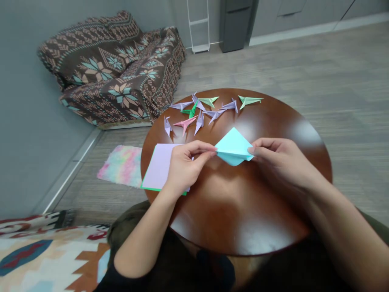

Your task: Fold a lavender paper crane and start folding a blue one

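Here you are at the round brown table [231, 202], and the blue paper [233, 142] is up in front of you, held over the table's middle, stretched between your two hands. Your left hand [186, 163] has its left corner, thumb and fingers pinched together on the very tip; your right hand [278, 155] grips the opposite corner, thumb on top, fingers closed behind it. The paper is folded, a crease running across it from hand to hand, one point aimed at the table's far side and a fuller flap sagging toward the near side. Over on the table's left side lies a pile of sheets [159, 164], purple on top with green peeking out beneath, and your left hand and wrist cover part of it. And look at the table's far edge: ten folded paper birds [199, 121], six purple, two pale green, one deep green, one pink, some overlapping! Beyond the table to the left sits a sofa [115, 73] under a patterned cover, with a fluffy pastel rug [120, 166] on the floor just beside the table's left edge.
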`<state>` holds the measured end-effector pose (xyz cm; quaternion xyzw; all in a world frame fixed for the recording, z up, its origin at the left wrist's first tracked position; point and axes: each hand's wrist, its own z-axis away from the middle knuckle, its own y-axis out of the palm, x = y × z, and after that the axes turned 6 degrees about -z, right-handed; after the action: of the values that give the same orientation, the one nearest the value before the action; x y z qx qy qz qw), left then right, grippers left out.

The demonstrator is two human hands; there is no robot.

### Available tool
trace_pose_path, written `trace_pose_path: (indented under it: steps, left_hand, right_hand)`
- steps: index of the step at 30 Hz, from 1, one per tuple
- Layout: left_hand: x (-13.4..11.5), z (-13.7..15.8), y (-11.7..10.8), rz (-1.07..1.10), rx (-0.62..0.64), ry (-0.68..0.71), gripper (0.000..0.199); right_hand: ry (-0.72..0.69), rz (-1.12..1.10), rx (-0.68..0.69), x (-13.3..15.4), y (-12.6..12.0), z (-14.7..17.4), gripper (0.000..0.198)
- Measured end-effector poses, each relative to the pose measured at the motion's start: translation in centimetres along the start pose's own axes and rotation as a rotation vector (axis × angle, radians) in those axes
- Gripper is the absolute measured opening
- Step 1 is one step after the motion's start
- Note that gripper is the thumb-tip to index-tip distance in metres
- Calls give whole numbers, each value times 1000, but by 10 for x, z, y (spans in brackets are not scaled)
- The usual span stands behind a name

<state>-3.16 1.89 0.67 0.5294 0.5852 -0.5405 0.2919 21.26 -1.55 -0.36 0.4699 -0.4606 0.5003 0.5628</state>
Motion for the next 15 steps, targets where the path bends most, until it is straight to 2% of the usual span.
trace_pose_path:
  steps: [2, 4, 6, 7, 9, 12, 15]
  left_hand:
    - [1, 0, -3, 9, 40, -10, 10]
    - [2, 0, -6, 65, 131, -17, 16]
    - [1, 1, -7, 176, 259, -35, 35]
    - [0, 1, -7, 170, 287, -60, 47]
    - [-4, 3, -4, 81, 354, -61, 58]
    - [-10, 6, 1, -6, 445, 0, 36]
    - [-11, 7, 3, 19, 386, -3, 29]
  right_hand:
    - [-12, 52, 4, 2, -2, 1, 18]
    - [-53, 155, 57, 6, -2, 4, 16]
    - [-117, 272, 165, 11, 2, 10, 11]
    - [-148, 331, 233, 14, 5, 14, 9]
    - [-246, 460, 266, 18, 14, 21, 8]
    - [-384, 505, 250, 23, 26, 27, 7]
    - [-374, 470, 192, 23, 30, 29, 7]
